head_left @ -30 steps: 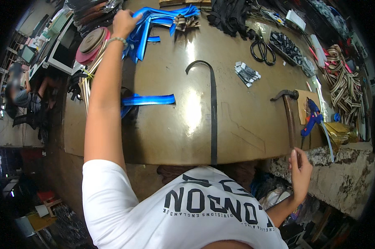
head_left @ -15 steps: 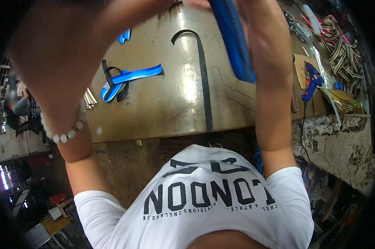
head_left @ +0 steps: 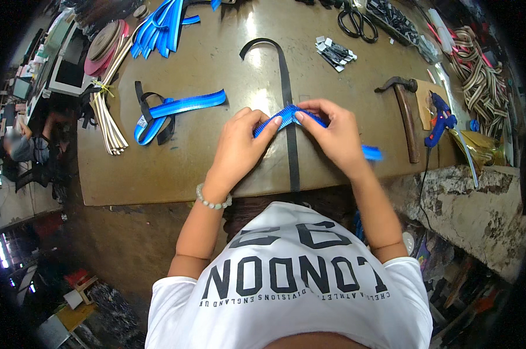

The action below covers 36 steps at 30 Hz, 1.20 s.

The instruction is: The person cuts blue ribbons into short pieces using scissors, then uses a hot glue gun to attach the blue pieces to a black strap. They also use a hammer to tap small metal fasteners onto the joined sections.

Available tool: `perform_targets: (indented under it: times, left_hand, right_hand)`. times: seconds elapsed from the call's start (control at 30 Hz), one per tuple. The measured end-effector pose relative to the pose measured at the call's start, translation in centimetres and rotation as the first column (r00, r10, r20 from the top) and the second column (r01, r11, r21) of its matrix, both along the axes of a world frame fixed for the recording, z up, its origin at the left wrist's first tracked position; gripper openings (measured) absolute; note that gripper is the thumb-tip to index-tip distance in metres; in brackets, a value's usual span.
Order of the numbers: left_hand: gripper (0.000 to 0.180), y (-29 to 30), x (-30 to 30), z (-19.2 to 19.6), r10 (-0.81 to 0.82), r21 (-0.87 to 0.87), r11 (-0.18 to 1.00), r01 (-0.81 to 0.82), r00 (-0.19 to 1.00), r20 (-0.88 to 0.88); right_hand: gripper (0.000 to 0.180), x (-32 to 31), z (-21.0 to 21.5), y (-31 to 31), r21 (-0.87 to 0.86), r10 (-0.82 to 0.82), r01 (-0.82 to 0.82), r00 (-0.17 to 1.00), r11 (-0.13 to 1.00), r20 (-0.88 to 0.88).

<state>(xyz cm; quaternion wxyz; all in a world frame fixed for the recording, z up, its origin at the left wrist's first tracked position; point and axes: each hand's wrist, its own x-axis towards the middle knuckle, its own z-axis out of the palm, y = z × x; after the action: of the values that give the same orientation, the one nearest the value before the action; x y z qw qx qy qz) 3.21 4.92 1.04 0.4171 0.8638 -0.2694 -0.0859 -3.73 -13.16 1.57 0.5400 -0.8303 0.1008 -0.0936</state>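
A ribbed blue strap (head_left: 288, 115) is stretched between my two hands over the middle of the table, bent up in a peak where the thumbs meet it. My left hand (head_left: 242, 139) pinches it between thumb and fingers; my right hand (head_left: 335, 134) pinches it just to the right. Past my right wrist a loose blue end (head_left: 372, 153) shows, slightly blurred. Beneath the hands a narrow black strap (head_left: 285, 81) lies lengthwise on the table, its far end curled. To the left rests another blue strap with a black band (head_left: 187, 104) looped around it.
At right lie a hammer (head_left: 407, 116) and a blue glue gun (head_left: 440, 120). Black scissors (head_left: 357, 24) and small black-and-white pieces (head_left: 335, 53) sit farther back. Blue strips (head_left: 161, 29) and a bundle of pale sticks (head_left: 107, 125) are at left. A person (head_left: 27, 142) is at far left.
Both hands have come down and together from above the table, bringing the blue strap over the black one. The strap is now pinched and bent between them.
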Motion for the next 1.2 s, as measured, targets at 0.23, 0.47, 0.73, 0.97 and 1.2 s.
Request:
perform_targets:
  times: [0.23,0.47,0.73,0.97,1.2]
  left_hand:
    - [0.039,-0.3,0.8,-1.3,0.043,0.072,0.996,-0.049,0.996,0.078]
    - [0.042,-0.7,1.0,-1.4,0.065,0.154,0.984,-0.086,0.989,0.136]
    - [0.023,-1.2,-0.3,-0.8,0.005,0.212,0.97,-0.118,0.883,0.47]
    - [0.026,-2.0,-1.4,-2.0,-0.142,0.111,0.988,0.108,0.92,0.366]
    - [0.029,-1.7,-0.8,-2.2,-0.144,0.039,0.99,0.139,0.938,0.315]
  right_hand:
    - [0.018,-0.1,-2.7,0.5,-0.164,-0.079,0.099,0.989,0.982,0.127]
    - [0.016,0.4,-2.6,0.5,-0.213,-0.079,0.102,0.99,0.972,0.118]
    - [0.015,0.4,-3.2,1.2,-0.366,-0.088,0.143,0.983,0.919,0.163]
    - [0.038,-1.5,-1.0,-0.9,-0.628,-0.23,0.079,0.959,0.774,-0.163]
    - [0.044,-18.7,-0.3,-9.3,-0.57,-0.497,0.261,0.811,0.779,-0.309]
